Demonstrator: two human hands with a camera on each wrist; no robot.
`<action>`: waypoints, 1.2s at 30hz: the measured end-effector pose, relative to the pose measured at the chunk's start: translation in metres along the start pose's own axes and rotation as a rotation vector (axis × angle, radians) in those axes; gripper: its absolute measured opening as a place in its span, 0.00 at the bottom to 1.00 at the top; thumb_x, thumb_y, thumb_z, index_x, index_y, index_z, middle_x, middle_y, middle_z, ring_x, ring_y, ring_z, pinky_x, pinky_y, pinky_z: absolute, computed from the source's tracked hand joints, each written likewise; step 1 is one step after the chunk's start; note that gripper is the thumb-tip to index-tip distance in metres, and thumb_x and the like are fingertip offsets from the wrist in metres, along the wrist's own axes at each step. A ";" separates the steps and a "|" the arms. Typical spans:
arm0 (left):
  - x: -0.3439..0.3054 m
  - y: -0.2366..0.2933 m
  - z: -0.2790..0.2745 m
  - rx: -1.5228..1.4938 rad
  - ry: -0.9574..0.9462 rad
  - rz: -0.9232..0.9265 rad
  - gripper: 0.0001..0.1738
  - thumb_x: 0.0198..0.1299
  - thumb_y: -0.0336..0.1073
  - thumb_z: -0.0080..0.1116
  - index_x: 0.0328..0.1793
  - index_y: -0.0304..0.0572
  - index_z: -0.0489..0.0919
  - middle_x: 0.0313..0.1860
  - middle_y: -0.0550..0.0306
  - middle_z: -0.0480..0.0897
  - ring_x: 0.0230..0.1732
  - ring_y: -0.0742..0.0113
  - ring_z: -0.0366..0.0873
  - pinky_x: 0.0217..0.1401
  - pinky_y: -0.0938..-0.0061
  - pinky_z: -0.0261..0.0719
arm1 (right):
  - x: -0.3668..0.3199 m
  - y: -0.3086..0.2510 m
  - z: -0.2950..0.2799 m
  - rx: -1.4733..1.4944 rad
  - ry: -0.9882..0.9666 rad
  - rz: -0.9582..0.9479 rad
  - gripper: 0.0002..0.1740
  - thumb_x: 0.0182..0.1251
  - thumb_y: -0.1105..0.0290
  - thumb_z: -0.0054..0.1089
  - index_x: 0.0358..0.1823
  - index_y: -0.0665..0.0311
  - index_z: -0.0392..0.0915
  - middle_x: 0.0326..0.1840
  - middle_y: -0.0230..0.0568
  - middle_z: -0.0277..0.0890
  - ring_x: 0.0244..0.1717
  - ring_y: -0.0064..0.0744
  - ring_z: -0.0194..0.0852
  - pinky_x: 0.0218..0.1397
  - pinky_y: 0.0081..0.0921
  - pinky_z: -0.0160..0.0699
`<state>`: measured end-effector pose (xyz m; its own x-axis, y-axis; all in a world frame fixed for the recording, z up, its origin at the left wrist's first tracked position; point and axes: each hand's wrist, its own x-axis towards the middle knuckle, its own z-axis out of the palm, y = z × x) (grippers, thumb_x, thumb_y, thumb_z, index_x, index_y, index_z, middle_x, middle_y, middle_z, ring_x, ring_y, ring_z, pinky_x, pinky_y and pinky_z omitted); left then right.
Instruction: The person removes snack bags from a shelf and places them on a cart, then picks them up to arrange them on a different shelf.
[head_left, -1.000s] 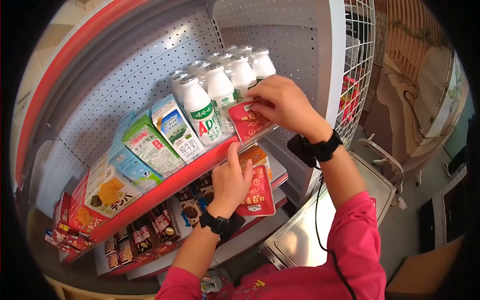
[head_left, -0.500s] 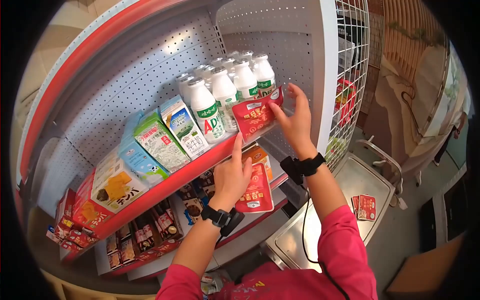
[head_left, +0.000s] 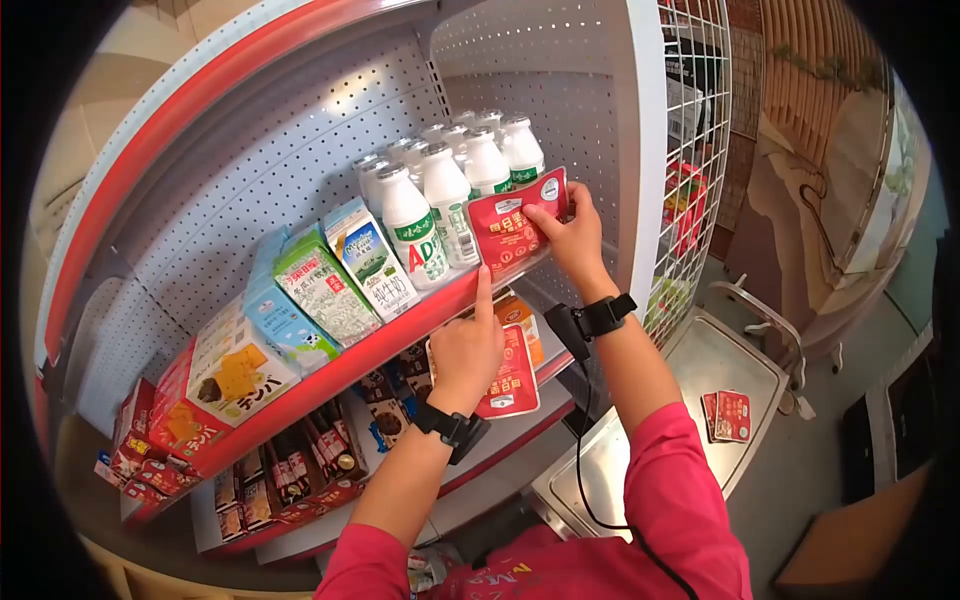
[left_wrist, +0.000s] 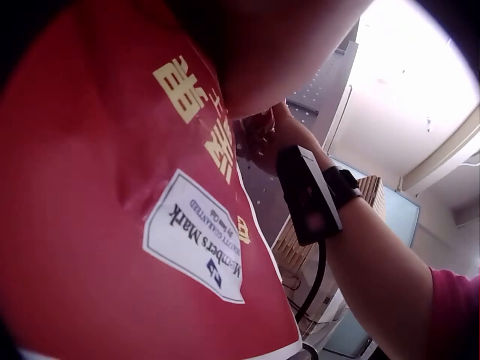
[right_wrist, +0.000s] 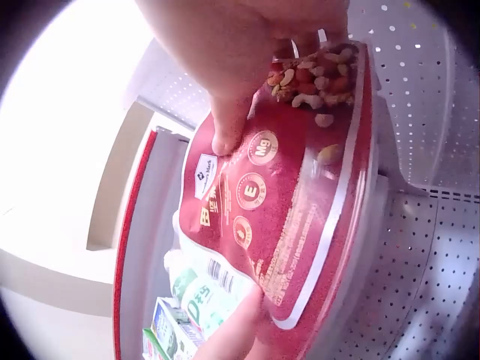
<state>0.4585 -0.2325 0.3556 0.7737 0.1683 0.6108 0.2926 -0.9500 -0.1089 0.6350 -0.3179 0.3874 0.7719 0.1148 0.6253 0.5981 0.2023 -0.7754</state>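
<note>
A red nut packet point(head_left: 500, 235) stands upright at the shelf's front edge, before the white bottles. My right hand point(head_left: 578, 238) grips its right side, thumb across the front; the right wrist view shows nuts through a clear window of this packet point(right_wrist: 292, 172). With the index finger stretched up to the packet's lower edge, my left hand point(head_left: 468, 355) holds a second red nut packet point(head_left: 516, 378) below the shelf edge. That second packet point(left_wrist: 90, 240) fills much of the left wrist view. The left hand's other fingers are partly hidden behind it.
White drink bottles point(head_left: 408, 215), milk cartons point(head_left: 368, 255) and biscuit boxes point(head_left: 240, 375) line the shelf to the left. A lower shelf holds snack boxes point(head_left: 330, 445). On the right are a white side post point(head_left: 640, 130), a wire rack point(head_left: 690, 150) and a metal cart point(head_left: 610, 460) carrying red packets point(head_left: 732, 415).
My right hand let go of the upper packet's top, opened beside it, then took its right side. The packet now stands straighter. My left hand keeps the lower packet, its finger at the shelf edge.
</note>
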 end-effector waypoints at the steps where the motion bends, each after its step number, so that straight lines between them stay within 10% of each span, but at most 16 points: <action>1: 0.000 0.000 0.000 0.001 0.000 0.001 0.39 0.52 0.35 0.54 0.72 0.40 0.54 0.11 0.57 0.74 0.13 0.60 0.73 0.24 0.66 0.74 | 0.001 0.001 0.001 0.001 0.001 0.000 0.28 0.48 0.62 0.72 0.45 0.69 0.69 0.38 0.42 0.76 0.38 0.29 0.74 0.43 0.24 0.74; 13: -0.005 0.001 -0.002 -0.024 0.007 -0.004 0.35 0.56 0.37 0.53 0.71 0.44 0.57 0.11 0.55 0.73 0.15 0.57 0.74 0.27 0.66 0.75 | 0.010 0.015 0.000 0.215 -0.027 0.078 0.13 0.59 0.65 0.62 0.38 0.67 0.74 0.27 0.33 0.73 0.28 0.20 0.68 0.34 0.20 0.68; 17: -0.011 0.005 -0.020 -0.416 0.134 -0.145 0.24 0.58 0.44 0.56 0.59 0.43 0.68 0.17 0.51 0.77 0.20 0.53 0.76 0.28 0.64 0.73 | -0.015 -0.006 -0.017 -0.206 0.265 -0.291 0.20 0.57 0.64 0.64 0.47 0.68 0.71 0.37 0.42 0.72 0.39 0.33 0.71 0.44 0.24 0.68; 20: -0.013 0.001 -0.033 -0.629 0.201 -0.251 0.17 0.56 0.46 0.59 0.43 0.40 0.76 0.20 0.48 0.78 0.23 0.50 0.76 0.28 0.63 0.72 | -0.049 -0.009 -0.032 -0.041 0.111 -0.185 0.20 0.58 0.66 0.62 0.48 0.68 0.71 0.38 0.40 0.73 0.38 0.32 0.72 0.44 0.25 0.69; 22: -0.010 -0.003 -0.043 -0.714 0.266 -0.337 0.17 0.54 0.43 0.62 0.23 0.36 0.76 0.20 0.46 0.76 0.23 0.48 0.75 0.25 0.64 0.69 | -0.067 0.000 -0.041 0.303 -0.445 0.044 0.16 0.60 0.70 0.58 0.48 0.68 0.71 0.44 0.38 0.75 0.41 0.27 0.73 0.46 0.24 0.70; 26: 0.001 -0.013 -0.054 -0.574 0.392 -0.301 0.17 0.57 0.40 0.59 0.22 0.36 0.73 0.18 0.47 0.74 0.21 0.47 0.72 0.24 0.61 0.67 | -0.101 -0.053 -0.034 0.580 -0.766 0.220 0.12 0.62 0.75 0.54 0.47 0.69 0.72 0.44 0.36 0.77 0.43 0.22 0.73 0.46 0.23 0.72; 36: -0.032 -0.017 -0.048 -1.104 0.120 -0.253 0.14 0.55 0.33 0.62 0.43 0.31 0.77 0.32 0.55 0.82 0.32 0.75 0.78 0.37 0.78 0.76 | -0.094 -0.043 -0.033 0.587 -0.490 0.332 0.18 0.57 0.80 0.60 0.50 0.69 0.70 0.38 0.33 0.78 0.39 0.17 0.75 0.40 0.16 0.75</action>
<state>0.4019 -0.2348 0.3755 0.6867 0.4186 0.5943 -0.2674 -0.6148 0.7420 0.5443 -0.3691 0.3589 0.6260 0.6406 0.4448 0.0418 0.5420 -0.8394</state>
